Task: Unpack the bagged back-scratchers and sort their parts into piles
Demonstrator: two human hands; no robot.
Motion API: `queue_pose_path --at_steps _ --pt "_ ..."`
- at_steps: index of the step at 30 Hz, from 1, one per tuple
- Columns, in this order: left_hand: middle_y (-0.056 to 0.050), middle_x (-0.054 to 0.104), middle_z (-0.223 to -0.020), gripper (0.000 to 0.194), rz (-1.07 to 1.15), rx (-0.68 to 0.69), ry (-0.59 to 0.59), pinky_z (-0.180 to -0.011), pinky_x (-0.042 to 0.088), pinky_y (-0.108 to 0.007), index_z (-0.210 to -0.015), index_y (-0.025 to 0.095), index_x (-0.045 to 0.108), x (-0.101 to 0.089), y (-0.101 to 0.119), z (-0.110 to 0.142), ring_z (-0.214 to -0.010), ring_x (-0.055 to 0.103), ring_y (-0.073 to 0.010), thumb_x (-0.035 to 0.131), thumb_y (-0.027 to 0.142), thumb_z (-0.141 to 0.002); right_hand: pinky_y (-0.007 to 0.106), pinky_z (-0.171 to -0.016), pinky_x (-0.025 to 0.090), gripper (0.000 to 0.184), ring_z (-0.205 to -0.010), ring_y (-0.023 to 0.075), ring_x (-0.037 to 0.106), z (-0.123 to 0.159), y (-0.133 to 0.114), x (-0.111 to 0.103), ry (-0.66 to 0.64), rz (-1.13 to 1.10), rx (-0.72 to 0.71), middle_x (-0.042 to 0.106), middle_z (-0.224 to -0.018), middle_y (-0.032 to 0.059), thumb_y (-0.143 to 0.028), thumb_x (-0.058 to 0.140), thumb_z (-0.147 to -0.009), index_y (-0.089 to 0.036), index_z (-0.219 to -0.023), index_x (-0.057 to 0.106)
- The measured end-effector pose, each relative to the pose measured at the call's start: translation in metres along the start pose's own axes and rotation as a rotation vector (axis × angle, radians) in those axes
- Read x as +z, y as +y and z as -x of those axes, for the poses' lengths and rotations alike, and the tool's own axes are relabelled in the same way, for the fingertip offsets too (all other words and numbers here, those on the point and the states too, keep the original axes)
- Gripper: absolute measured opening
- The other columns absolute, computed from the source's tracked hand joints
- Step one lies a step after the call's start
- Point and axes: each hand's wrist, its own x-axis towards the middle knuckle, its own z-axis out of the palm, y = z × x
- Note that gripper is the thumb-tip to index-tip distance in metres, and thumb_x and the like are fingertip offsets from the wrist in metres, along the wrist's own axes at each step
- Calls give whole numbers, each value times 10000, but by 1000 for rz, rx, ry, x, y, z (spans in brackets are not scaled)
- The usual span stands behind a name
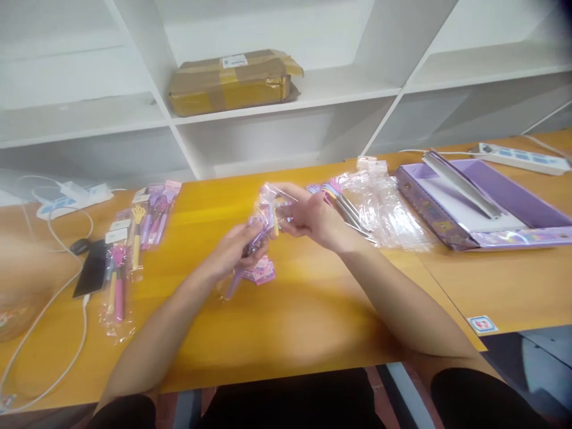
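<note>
My left hand [232, 247] is closed around a clear plastic bag [268, 198] with back scratchers in it; a purple handle [234, 284] sticks out below the fingers. At the bag's upper end my right hand [317, 217] has its fingers bent against the plastic, blurred, with a thin yellow strip by the fingertips. Whether it pinches the bag or something inside is unclear. Pink printed cards [262, 271] lie on the table just under the hands. Right behind my right hand are loose back scratchers [346, 205] with metal rods and coloured hand-shaped heads.
Clear empty bags [386, 205] are piled right of the scratchers, beside a purple box [447, 235]. Bagged back scratchers [118, 283] lie at left near a black phone [92, 268] and cables. Power strips [522, 158] stand at both sides. A taped carton [230, 83] sits on the shelf.
</note>
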Motion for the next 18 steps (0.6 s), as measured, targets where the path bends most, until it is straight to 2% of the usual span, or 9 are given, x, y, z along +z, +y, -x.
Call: queue_pose_path --at_steps 1,3,5,8,12,14,15,16,18 --pt "71 502 -621 518 38 17 -49 -386 181 -190 -1082 173 637 3 -6 -2 -389 211 -24 604 687 -1022 247 -462 350 715 -543 65 448 1 -10 -1 29 -35 14 690 -955 23 -858 471 -1020 -188 -1178 662" --pt "59 564 -653 489 97 55 -146 -407 258 -195 -1109 178 626 9 -15 -3 -392 261 -25 631 658 -1015 239 -481 367 529 -552 65 453 4 -28 -6 94 -44 47 666 -854 -3 -703 747 -962 -182 -1028 677" --pt "29 636 -719 444 97 80 -233 -456 348 -205 -1119 182 617 14 -23 -3 -436 397 -45 712 593 -983 235 -521 398 400 -591 81 494 5 -43 -14 254 75 -6 619 -750 -21 -556 812 -970 -181 -916 683" --pt "8 651 -744 379 18 55 -368 -496 381 -218 -1085 176 622 23 -39 -3 -522 530 -82 751 517 -981 242 -580 438 287 -658 99 552 9 -66 -34 475 286 -162 658 -789 -6 -460 767 -1030 -188 -948 726" --pt "74 463 -635 382 62 -60 -473 -495 259 -224 -947 181 579 38 -62 -9 -489 364 -57 713 533 -1015 251 -658 473 192 -726 99 626 15 -101 -82 531 524 -382 732 -847 24 -340 843 -985 -173 -928 766" --pt "101 340 -626 459 104 -86 -488 -511 200 -233 -852 191 516 43 -70 -12 -500 262 -48 713 576 -1004 240 -600 424 143 -663 64 584 15 -117 -115 649 587 -544 736 -887 28 -304 812 -1014 -165 -989 792" --pt "106 305 -635 485 108 -88 -492 -522 191 -237 -829 196 491 44 -72 -13 -510 237 -48 708 593 -1002 238 -543 379 126 -609 46 543 14 -123 -131 688 605 -563 726 -893 26 -287 784 -1035 -163 -1025 798" --pt "104 296 -648 487 95 -80 -486 -533 199 -239 -832 198 485 44 -74 -14 -521 239 -53 696 601 -1007 240 -488 330 99 -555 35 500 13 -126 -144 697 602 -514 707 -867 18 -256 761 -1046 -164 -1030 797" --pt "79 374 -701 433 23 -34 -426 -574 282 -241 -910 197 528 43 -76 -17 -568 334 -72 674 589 -1022 234 -418 245 104 -475 23 430 10 -129 -159 647 533 -286 645 -769 -11 -162 716 -1048 -168 -963 776"
